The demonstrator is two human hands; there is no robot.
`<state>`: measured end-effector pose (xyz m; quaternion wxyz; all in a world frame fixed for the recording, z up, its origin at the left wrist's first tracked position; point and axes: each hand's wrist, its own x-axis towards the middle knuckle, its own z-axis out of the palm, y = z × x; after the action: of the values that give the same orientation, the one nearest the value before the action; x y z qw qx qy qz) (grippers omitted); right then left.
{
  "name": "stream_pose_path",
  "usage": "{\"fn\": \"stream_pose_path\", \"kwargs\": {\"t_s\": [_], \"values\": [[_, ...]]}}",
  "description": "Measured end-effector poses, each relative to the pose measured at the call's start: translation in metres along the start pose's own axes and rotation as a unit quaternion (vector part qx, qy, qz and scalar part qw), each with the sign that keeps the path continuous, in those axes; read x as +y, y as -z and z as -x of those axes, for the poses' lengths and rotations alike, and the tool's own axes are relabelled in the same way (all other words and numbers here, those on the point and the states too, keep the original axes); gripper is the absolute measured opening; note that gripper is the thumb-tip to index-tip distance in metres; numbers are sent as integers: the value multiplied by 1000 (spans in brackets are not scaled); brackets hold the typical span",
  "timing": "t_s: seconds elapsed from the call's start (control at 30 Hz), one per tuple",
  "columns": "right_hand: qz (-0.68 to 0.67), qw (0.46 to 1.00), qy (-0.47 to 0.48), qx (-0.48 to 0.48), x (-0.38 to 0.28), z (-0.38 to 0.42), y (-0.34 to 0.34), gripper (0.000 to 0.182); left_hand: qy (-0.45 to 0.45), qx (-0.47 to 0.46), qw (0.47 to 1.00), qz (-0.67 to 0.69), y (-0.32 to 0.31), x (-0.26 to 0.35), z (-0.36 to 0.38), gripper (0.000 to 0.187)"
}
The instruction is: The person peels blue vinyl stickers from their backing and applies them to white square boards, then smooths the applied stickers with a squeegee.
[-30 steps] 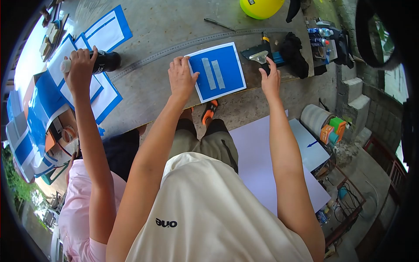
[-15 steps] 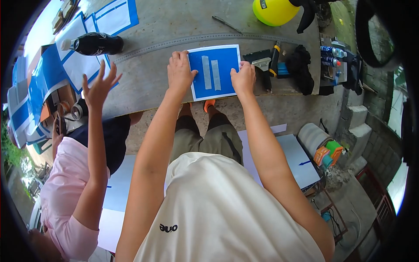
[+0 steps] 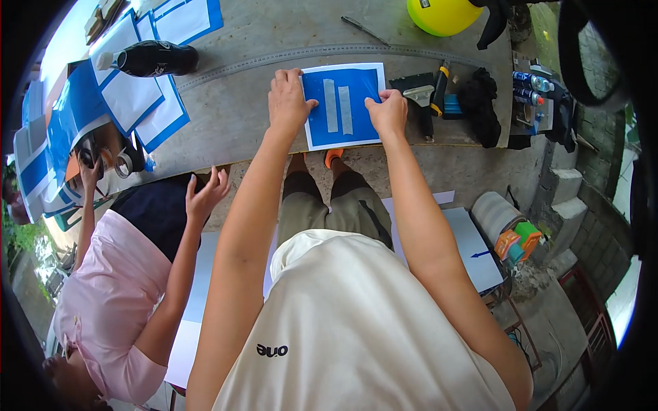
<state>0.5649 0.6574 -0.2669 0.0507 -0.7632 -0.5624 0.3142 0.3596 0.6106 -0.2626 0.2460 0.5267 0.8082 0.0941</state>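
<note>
A blue rectangular sheet with a white border [image 3: 360, 89] lies at the table's near edge. Two pale strips of tape [image 3: 331, 106] run side by side down its middle. My left hand [image 3: 288, 103] grips the sheet's left edge, thumb on the blue face and fingers near the upper corner. On the opposite side, my right hand [image 3: 391, 113] pinches the right edge between its thumb and curled fingers. Just right of that hand are a dark scraper with a wide blade [image 3: 421, 96] and a yellow-black cutter knife [image 3: 440, 89].
A long metal ruler [image 3: 274, 59] curves across the table behind the sheet. At left stand a dark bottle [image 3: 157, 59] and blue-white sheets [image 3: 133, 103]. A yellow spray bottle [image 3: 442, 15] and black cloth [image 3: 478, 106] are at right. A person in pink [image 3: 116, 274] is close on my left.
The co-worker's raised hand has dropped from above the table to beside my left forearm. My hands stay on the blue sheet, which looks nearly unchanged apart from a slight view shift.
</note>
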Motion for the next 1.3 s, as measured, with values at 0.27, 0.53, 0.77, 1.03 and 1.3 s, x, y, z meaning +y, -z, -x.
{"fn": "stream_pose_path", "kwargs": {"t_s": [0.27, 0.53, 0.77, 1.03, 1.3], "values": [[36, 996, 69, -48, 15, -15, 12, 31, -10, -4, 1000, 22, -1, -4, 1, 74], [22, 989, 106, -105, 17, -19, 31, 25, -11, -7, 999, 35, 1, -5, 1, 75], [5, 988, 117, -100, 21, -22, 29, 26, -18, 4, 999, 32, -1, -6, 1, 74], [-23, 982, 128, -136, 5, -10, 45, 26, -17, 9, 999, 34, -3, -7, 2, 74], [-13, 990, 96, -105, 25, -6, 32, 36, -18, 2, 999, 28, 2, -3, -2, 70]]}}
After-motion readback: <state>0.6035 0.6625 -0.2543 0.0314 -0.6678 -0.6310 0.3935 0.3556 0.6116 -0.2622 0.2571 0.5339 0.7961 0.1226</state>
